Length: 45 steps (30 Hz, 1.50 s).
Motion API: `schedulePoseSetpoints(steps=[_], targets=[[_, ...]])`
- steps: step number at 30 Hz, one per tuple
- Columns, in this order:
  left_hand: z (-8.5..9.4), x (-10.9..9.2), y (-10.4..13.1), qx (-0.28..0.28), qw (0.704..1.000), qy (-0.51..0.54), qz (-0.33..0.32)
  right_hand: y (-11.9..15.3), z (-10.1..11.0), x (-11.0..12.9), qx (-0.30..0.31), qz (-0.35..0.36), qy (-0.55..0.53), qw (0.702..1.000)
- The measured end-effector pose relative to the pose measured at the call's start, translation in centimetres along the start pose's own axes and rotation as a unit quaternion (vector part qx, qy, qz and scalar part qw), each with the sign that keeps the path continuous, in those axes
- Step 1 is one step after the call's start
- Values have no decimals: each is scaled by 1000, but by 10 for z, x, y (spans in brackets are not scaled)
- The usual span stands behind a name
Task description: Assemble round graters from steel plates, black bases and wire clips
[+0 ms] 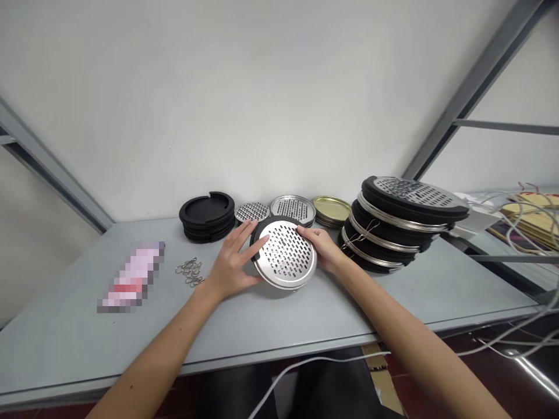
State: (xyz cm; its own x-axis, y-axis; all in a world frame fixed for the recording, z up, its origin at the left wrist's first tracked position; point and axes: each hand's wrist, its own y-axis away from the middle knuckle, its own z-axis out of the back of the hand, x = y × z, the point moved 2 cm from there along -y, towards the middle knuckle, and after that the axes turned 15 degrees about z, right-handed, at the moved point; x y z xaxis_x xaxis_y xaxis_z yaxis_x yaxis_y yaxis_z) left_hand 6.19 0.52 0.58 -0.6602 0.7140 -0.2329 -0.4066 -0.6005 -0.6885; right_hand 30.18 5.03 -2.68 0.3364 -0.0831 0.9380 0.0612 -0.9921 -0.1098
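Both hands hold a round metal grater (285,256) above the table, its perforated face tilted toward me and a black ring around part of its far and left edge. My left hand (233,262) grips the left side, fingers over the black ring and thumb low near the edge. With the thumb on the upper right of the face, my right hand (322,245) clasps the other side; its fingers are mostly hidden behind. Just behind are loose perforated discs (252,212) and a pile of silver grater discs (293,208).
A stack of black rings (207,210) stands back left; gold-coloured lids (332,208) lie back right. Beside my right forearm rises a leaning stack of assembled graters (393,233) with wire clasps. Loose wire clasps (191,271) and a pixelated pink item (133,276) lie left. White cables (524,221) hang right.
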Motion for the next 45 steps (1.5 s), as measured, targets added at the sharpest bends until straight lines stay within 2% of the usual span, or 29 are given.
schedulePoseSetpoints(steps=[2,7,9,12,15,18,21,23,26,30,34,38,42,45], targets=[[-3,-2,0,-41,999,-7,-14,2,-2,1,13,-25,6,1000],[-4,1,3,-46,995,71,-53,6,-8,4,94,-31,65,993],[-1,5,5,-57,992,110,-25,7,-10,4,128,-17,91,987],[2,9,7,-65,985,150,55,8,-13,3,171,5,118,978],[3,9,8,-77,978,162,106,7,-12,1,193,34,158,968],[4,6,6,-82,975,152,138,5,-8,-1,176,87,225,954],[3,6,4,-60,973,135,177,2,-3,1,125,139,264,946],[2,6,4,-42,973,125,191,2,-2,6,104,187,269,939],[1,8,3,-23,970,121,211,7,-5,13,109,279,260,918],[-2,11,2,4,952,152,266,16,-11,15,102,363,238,895],[-3,15,0,23,934,179,307,20,-16,11,88,392,299,866],[-4,15,2,8,941,154,301,21,-19,13,101,432,336,831],[-3,10,3,-6,960,143,243,21,-19,13,97,433,339,830],[-4,8,2,-11,953,183,243,22,-20,11,83,419,341,838]])
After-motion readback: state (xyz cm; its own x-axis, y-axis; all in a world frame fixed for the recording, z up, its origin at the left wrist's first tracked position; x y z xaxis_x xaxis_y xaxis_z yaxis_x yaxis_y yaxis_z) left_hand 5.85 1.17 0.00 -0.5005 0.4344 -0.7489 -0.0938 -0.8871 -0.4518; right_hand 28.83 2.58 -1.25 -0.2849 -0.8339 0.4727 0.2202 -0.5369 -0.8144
